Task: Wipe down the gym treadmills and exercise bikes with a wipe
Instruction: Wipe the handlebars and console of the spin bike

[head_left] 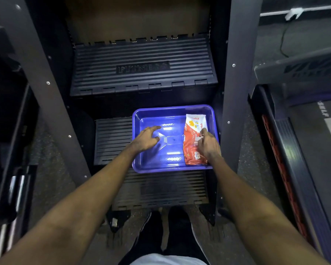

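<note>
Darkness swallows most of the head view's left edge, where only a few pale streaks show on some black machine that cannot be made out. Raised lettering on the upper step [143,67] of the stair machine is too dim to read. At the right edge a treadmill [304,142] is cut off by the frame, its belt marking only partly seen. Black shoes [151,232] stand at the foot of the steps, half lost in shadow.

A blue tray [172,109] sits on the ribbed lower step [113,138], toward that step's right end, near the right upright [235,73]. The wipes pack [194,124] lies flat inside the tray along its right wall. It is orange-red with a white top end and small print that is mostly illegible. Its lower right part is covered by the right hand [208,145], whose thumb and forefinger pinch a small white piece at the pack's middle. Whether that piece is a flap or a wipe cannot be told.

The left hand [145,139] is spread wide, palm down, over the tray's left half and holding nothing. Whether it touches the tray floor is unclear.
</note>
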{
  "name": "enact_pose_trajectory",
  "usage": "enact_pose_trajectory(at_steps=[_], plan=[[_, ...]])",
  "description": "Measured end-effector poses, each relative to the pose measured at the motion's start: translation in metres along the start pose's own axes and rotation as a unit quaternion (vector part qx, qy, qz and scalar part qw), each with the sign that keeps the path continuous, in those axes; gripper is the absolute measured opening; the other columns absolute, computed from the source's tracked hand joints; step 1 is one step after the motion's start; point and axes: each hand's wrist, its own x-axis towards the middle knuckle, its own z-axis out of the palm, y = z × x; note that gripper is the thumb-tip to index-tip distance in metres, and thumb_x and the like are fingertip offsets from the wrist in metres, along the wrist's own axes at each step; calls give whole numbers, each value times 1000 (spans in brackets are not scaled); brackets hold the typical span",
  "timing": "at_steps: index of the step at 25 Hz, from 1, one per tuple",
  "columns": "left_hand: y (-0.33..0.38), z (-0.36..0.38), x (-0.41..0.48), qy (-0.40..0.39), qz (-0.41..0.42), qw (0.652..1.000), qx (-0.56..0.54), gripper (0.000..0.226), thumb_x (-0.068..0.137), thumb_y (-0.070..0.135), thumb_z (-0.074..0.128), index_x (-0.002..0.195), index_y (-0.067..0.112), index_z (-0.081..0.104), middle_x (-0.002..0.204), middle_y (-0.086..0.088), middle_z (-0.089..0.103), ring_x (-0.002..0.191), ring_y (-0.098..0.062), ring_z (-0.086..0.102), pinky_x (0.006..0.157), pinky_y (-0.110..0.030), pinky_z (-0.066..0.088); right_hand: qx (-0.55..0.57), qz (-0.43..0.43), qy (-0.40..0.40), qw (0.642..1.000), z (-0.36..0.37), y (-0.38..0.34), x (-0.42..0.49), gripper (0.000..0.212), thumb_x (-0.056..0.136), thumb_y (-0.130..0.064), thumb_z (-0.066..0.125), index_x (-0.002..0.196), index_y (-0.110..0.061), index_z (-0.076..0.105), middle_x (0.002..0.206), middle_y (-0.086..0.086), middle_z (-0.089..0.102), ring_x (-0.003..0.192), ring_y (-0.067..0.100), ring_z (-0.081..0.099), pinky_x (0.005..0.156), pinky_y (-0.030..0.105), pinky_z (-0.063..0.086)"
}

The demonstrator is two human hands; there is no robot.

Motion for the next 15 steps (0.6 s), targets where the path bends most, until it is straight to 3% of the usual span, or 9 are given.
enact_pose_trajectory(at_steps=[4, 8, 11, 15], plan=[[1, -4, 1, 10, 1, 1000, 5, 53, 93, 20, 58, 144, 25, 46, 140, -13, 52, 125, -26, 54, 106, -34, 42, 20, 3, 4, 1000, -5, 1, 3, 26, 96, -13, 40, 111, -9, 60, 117, 16, 49, 96, 39, 61, 86, 40, 48], [0, -4, -1, 20, 3, 1000, 12, 53, 93, 20, 58, 145, 23, 45, 142, -14, 50, 129, -28, 51, 108, -36, 40, 24, 30, -21, 999, -8, 2, 6, 34, 99, -24, 39, 116, 0, 55, 130, 20, 45, 105, 41, 59, 92, 42, 46], [-3, -5, -4, 25, -2, 1000, 17, 53, 94, 20, 57, 146, 21, 44, 144, -14, 48, 132, -29, 48, 109, -36, 38, -9, 4, -66, 998, -6, 3, 6, 44, 96, -36, 52, 121, 0, 52, 133, 20, 45, 115, 38, 54, 96, 42, 45], [-7, -3, -10, 23, -26, 999, 9, 54, 92, 26, 58, 144, 28, 44, 143, -14, 48, 128, -28, 53, 107, -40, 43, -57, -17, -66, 996, 0, 2, 3, 36, 92, -21, 59, 121, -2, 50, 123, 19, 55, 112, 37, 55, 93, 39, 46]])
